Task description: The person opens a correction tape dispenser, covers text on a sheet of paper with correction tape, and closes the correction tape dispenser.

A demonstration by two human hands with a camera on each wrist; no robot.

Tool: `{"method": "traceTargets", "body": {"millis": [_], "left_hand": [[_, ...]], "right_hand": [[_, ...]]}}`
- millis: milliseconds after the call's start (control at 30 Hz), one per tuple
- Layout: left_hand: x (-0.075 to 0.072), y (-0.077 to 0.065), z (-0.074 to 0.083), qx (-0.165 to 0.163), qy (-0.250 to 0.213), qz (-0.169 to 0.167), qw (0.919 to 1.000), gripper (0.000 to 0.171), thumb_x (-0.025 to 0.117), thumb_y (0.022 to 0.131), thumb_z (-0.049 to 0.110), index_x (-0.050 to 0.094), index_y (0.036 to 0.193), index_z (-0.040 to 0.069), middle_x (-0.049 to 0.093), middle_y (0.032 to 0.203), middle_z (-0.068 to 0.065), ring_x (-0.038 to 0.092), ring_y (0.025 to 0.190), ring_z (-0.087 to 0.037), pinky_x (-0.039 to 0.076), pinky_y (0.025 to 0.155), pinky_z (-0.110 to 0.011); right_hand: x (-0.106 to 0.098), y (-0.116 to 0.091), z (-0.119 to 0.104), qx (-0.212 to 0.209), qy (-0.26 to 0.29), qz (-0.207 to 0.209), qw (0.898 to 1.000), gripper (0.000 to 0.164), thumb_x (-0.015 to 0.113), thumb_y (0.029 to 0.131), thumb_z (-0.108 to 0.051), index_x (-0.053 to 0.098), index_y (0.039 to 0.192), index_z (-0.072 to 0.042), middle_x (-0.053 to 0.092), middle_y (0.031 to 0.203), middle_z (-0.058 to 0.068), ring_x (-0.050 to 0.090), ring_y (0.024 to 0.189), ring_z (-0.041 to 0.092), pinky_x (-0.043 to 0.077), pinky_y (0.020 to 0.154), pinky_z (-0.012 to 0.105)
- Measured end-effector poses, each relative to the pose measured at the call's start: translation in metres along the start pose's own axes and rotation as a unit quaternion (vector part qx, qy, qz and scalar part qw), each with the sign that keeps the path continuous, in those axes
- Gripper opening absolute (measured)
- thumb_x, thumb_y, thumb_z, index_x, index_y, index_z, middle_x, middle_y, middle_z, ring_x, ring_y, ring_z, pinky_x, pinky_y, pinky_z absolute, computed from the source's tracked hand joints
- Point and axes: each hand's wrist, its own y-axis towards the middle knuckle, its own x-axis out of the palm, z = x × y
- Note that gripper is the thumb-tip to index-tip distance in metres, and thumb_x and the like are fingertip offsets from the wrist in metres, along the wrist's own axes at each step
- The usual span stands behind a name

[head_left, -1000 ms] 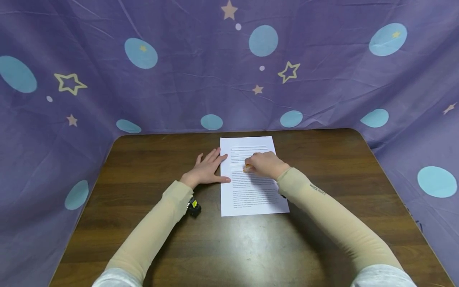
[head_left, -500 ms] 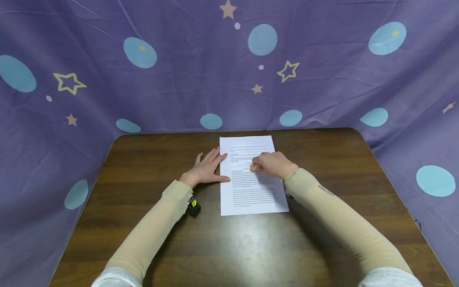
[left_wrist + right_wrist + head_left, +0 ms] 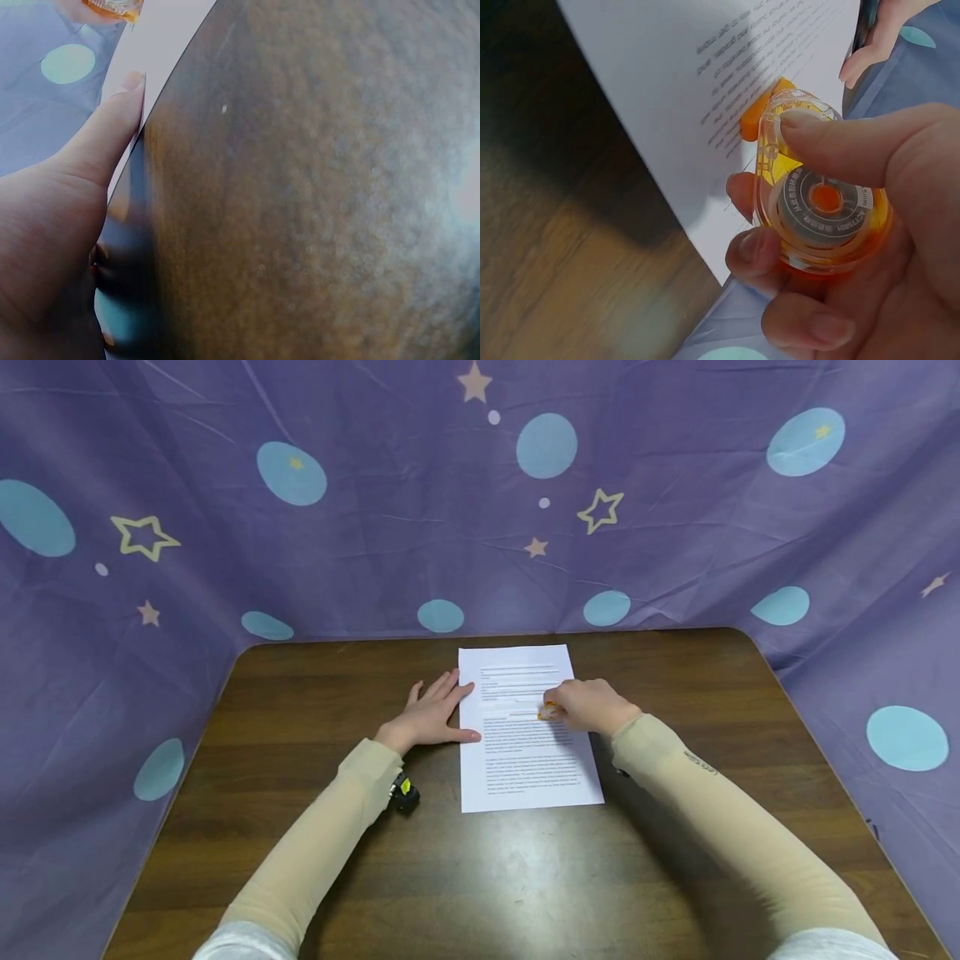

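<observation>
A white printed sheet of paper (image 3: 525,777) lies flat on the brown wooden table. Along its left edge my left hand (image 3: 429,720) rests with spread, straight fingers, thumb and fingertips on the margin. My right hand (image 3: 592,703) grips a clear and orange correction tape (image 3: 821,202) over the right part of the text. In the right wrist view, the thumb presses on its case while curled fingers support it from below. Its orange tip (image 3: 757,116) points at the printed lines; whether it touches the paper cannot be told. In the left wrist view, the left thumb (image 3: 112,127) lies at the sheet's edge.
A purple curtain (image 3: 375,527) with stars and blue ovals hangs behind and beside the table (image 3: 337,877). A small black device (image 3: 405,795) sits at the left wrist. Beige sleeves cover both forearms.
My right hand has slid to the right across the sheet with the correction tape, roughly along a line of text. The left hand and the paper have stayed in place.
</observation>
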Motion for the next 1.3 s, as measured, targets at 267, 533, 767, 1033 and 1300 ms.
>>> {"method": "traceTargets", "body": {"millis": [267,533,767,1033,1300], "left_hand": [[-0.001,-0.002,0.001,0.005,-0.005,0.003,1.0000,0.105,0.069,0.090,0.067,0.022,0.168,0.015,0.000,0.175,-0.015,0.000,0.161,-0.032,-0.002,0.122,-0.067],[0.000,-0.001,-0.001,0.007,-0.007,0.003,0.9999,0.107,0.069,0.088,0.070,0.022,0.168,0.015,0.000,0.175,-0.015,0.000,0.161,-0.033,-0.002,0.122,-0.067],[0.001,0.001,-0.002,-0.001,0.005,-0.001,1.0000,0.107,0.068,0.088,0.071,0.020,0.169,0.018,-0.003,0.175,-0.012,-0.001,0.162,-0.030,-0.002,0.122,-0.066],[-0.001,-0.002,0.001,-0.003,-0.001,0.001,1.0000,0.106,0.070,0.089,0.067,0.021,0.168,0.017,-0.001,0.175,-0.013,0.000,0.162,-0.031,-0.002,0.122,-0.067],[-0.004,-0.004,0.005,0.006,-0.022,0.003,0.9997,0.105,0.074,0.089,0.063,0.024,0.167,0.014,0.000,0.175,-0.016,0.000,0.161,-0.033,-0.002,0.121,-0.069]], "right_hand": [[0.000,-0.006,0.009,0.005,0.006,-0.004,1.000,0.008,0.074,0.094,-0.010,0.071,0.095,-0.017,0.069,0.088,0.002,0.062,0.077,0.020,0.053,0.062,0.045],[0.001,-0.013,0.018,0.005,0.011,0.003,1.000,0.007,0.074,0.094,-0.011,0.072,0.096,-0.017,0.069,0.089,0.002,0.060,0.077,0.019,0.052,0.062,0.043],[-0.001,-0.018,0.024,0.022,0.009,0.000,1.000,0.007,0.074,0.095,-0.014,0.074,0.101,-0.019,0.070,0.092,0.002,0.065,0.083,0.020,0.054,0.065,0.046],[0.000,-0.023,0.031,0.035,0.006,-0.004,0.999,0.005,0.072,0.097,-0.015,0.074,0.099,-0.019,0.071,0.092,0.001,0.063,0.082,0.020,0.052,0.062,0.044],[0.001,-0.027,0.037,0.035,0.013,-0.003,0.999,0.011,0.070,0.095,-0.008,0.073,0.099,-0.018,0.069,0.091,0.001,0.058,0.076,0.019,0.047,0.057,0.038]]}}
